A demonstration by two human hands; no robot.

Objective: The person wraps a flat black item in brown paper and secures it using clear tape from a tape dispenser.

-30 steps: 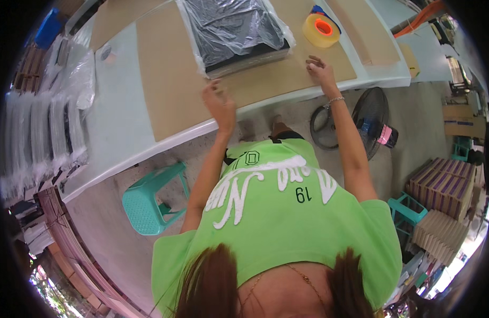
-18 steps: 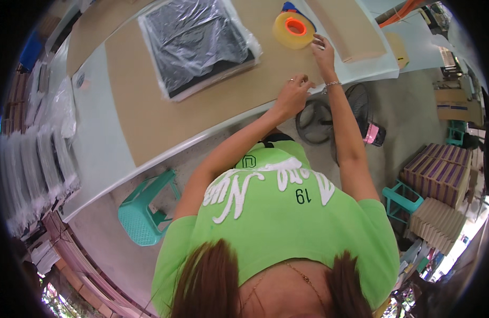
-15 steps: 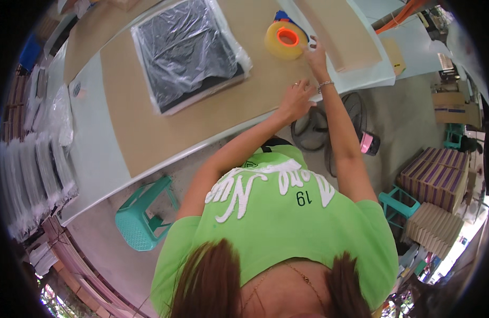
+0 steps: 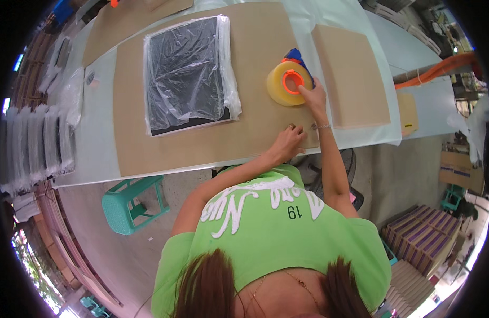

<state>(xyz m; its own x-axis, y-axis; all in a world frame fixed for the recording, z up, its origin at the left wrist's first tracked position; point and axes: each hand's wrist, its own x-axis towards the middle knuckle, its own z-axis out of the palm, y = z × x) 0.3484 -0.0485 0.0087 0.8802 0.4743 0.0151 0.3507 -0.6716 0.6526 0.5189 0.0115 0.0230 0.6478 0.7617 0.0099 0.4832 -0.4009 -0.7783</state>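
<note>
Right hand (image 4: 311, 99) fingers rest on the yellow, orange-cored tape roll (image 4: 288, 83), frame centre-right; left hand (image 4: 288, 142), loosely curled and empty, steadies the brown cardboard sheet (image 4: 260, 58) on the table (image 4: 96, 143).

Bright even daylight, sharp, fisheye-bent dark rim

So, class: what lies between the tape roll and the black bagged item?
Only bare brown cardboard, seen in the head view, between the tape roll and the black bagged item.

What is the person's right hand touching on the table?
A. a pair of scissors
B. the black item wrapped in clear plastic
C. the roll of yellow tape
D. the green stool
C: the right hand has its fingertips at the orange core of the roll of yellow tape.
</note>
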